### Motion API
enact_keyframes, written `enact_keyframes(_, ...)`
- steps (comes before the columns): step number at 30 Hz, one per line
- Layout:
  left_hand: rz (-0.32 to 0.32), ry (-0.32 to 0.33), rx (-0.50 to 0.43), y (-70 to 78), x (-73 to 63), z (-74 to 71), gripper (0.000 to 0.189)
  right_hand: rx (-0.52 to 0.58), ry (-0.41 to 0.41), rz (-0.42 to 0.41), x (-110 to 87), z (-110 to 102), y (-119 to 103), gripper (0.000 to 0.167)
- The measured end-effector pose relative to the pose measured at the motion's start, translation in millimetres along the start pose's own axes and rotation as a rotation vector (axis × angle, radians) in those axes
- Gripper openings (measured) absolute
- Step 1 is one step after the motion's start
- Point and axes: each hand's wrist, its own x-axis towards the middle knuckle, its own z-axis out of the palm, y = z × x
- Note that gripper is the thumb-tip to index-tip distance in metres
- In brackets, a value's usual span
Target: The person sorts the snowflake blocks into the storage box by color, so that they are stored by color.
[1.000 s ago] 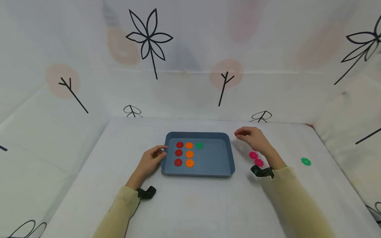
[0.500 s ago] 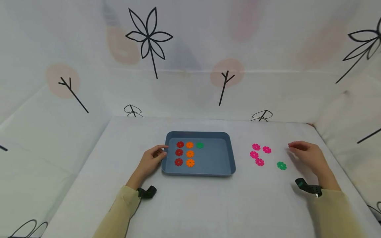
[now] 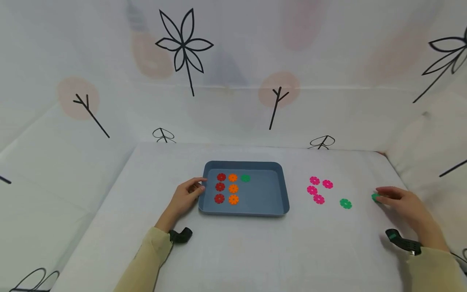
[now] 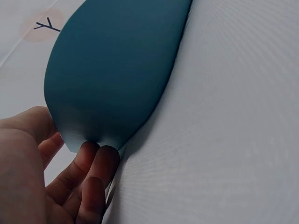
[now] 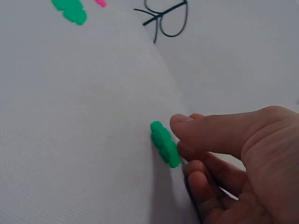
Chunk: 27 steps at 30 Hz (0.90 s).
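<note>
Our left hand [image 3: 184, 198] grips the tray [image 3: 264, 198] by its rim; we cannot tell whether our right hand [image 3: 410, 205], fingertips at a green disc [image 5: 164, 144], pinches it. Between that hand and the tray lie 1 other green disc [image 3: 345, 203] and 4 pink discs [image 3: 312, 190]; beside our left hand, the tray bears 7 discs [image 3: 233, 188].

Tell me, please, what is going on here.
A person's left hand holds a blue tray by its edge; their right hand is at a green flower-shaped disc, its grip unclear. The tray holds three red discs, three orange discs and one green disc. Four pink discs and another green disc lie on the table.
</note>
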Motion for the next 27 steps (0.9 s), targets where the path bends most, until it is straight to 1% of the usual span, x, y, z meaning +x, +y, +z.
enact_keyframes(1,0.001,-0.003,-0.001,-0.1,0.2,0.2,0.031,0.031,-0.017,0.002,-0.4,-1.5,1.7,0.068)
enact_keyframes(3,0.002,-0.007,-0.004,-0.3,0.5,0.4,0.031,0.085,-0.049,0.036,-1.4,-3.6,4.2,0.073)
enact_keyframes(5,0.001,-0.008,-0.005,-0.6,0.3,0.3,0.031,0.121,-0.064,0.060,-1.4,-3.7,5.8,0.076)
enact_keyframes(8,0.001,-0.006,-0.004,-1.0,0.1,-0.2,0.031,0.108,-0.051,0.088,-0.2,-0.7,6.3,0.076)
enact_keyframes(12,0.003,-0.007,-0.003,-1.1,0.7,-0.5,0.031,0.085,-0.019,0.097,2.2,3.3,6.0,0.072)
enact_keyframes(18,0.009,-0.006,-0.006,-0.8,1.5,-0.5,0.031,0.071,0.017,0.113,4.1,6.0,6.7,0.072)
enact_keyframes(22,0.007,-0.007,-0.014,-0.4,1.3,0.0,0.031,0.070,0.024,0.118,3.3,6.2,7.5,0.073)
enact_keyframes(27,0.003,-0.005,-0.008,-0.2,0.9,-0.3,0.031,0.076,0.021,0.101,2.1,6.6,6.3,0.077)
